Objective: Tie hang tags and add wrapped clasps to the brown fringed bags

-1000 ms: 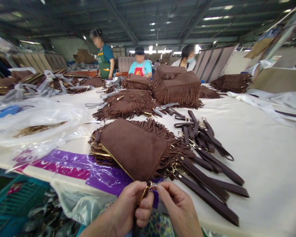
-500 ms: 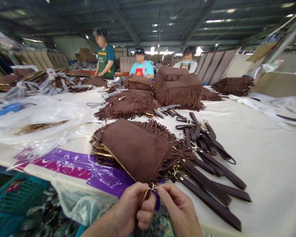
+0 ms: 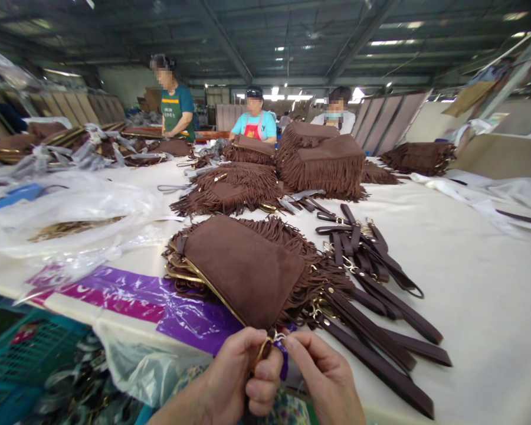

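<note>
At the table's near edge my left hand (image 3: 236,375) is closed round a wrist strap with a gold clasp (image 3: 264,349); most of the strap is hidden in the fingers. My right hand (image 3: 321,372) pinches a small shiny ring (image 3: 280,337) touching the clasp. Whether the two are linked I cannot tell. Just beyond my fingers lies a brown suede fringed pouch (image 3: 248,260), its gold zipper along the left side, on top of other pouches. Dark leather wrist straps (image 3: 376,367) with gold clasps fan out to the right.
Piles of fringed pouches (image 3: 331,162) stand farther back. Clear plastic (image 3: 88,200) and a purple printed bag (image 3: 194,319) cover the left side. A teal crate (image 3: 26,360) sits below the edge. Several people, one in a green apron (image 3: 171,111), are across the table.
My hands stay nearly in place, and the small ring between them shows a little more. The person in the green apron has shifted left.
</note>
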{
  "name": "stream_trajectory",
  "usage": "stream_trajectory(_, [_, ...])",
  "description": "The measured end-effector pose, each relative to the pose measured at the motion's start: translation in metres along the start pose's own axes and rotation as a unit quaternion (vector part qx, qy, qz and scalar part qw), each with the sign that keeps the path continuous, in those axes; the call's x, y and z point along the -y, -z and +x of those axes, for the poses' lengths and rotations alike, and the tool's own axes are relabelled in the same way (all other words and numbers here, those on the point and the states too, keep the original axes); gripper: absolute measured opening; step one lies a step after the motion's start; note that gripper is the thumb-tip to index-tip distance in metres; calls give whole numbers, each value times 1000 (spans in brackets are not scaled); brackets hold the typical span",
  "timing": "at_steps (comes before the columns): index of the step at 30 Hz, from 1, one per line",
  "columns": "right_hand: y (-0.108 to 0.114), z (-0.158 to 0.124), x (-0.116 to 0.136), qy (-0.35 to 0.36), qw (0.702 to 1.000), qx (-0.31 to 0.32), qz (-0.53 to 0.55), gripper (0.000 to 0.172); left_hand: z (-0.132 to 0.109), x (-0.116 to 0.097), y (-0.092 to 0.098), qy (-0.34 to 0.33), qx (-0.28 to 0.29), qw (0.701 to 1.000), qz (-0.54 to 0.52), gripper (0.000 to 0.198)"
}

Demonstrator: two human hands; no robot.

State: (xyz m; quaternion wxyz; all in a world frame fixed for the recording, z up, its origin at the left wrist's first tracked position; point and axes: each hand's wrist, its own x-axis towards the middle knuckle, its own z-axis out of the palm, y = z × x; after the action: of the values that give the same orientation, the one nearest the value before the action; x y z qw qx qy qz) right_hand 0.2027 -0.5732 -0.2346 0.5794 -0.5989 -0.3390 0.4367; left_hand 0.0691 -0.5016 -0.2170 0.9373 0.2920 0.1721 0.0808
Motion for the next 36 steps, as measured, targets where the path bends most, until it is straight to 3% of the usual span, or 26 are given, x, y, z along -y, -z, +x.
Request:
stream_trajectory(11, [-3, 0, -11, 43, 998, 15, -47, 40, 2, 4, 0, -3, -31, 999, 18, 41])
stream_trajectory(19, [-3, 0, -5, 76, 992, 24, -102, 36, 2, 1, -4, 2, -85, 996, 36, 43])
stream_trajectory(25, [-1, 3, -2, 89, 987, 43, -124, 34, 1, 1, -5, 3, -87, 996, 25, 43])
stream_trajectory(29, [9, 5, -3, 113, 975, 87, -170, 32, 2, 1, -1, 5, -53, 998, 22, 42])
stream_trajectory(32, [17, 4, -4, 100, 977, 70, -173, 37, -1, 4, -1, -4, -72, 995, 74, 48])
stream_trajectory(34, [20, 2, -4, 94, 983, 39, -153, 39, -9, 6, -3, -21, -124, 971, 203, 54])
stream_trajectory(35, [21, 0, -3, 103, 983, 22, -150, 40, -14, 7, -4, -46, -160, 940, 297, 55])
stream_trajectory(36, [21, -1, -2, 119, 981, 1, -156, 40, -21, 7, -5, -83, -200, 891, 399, 51])
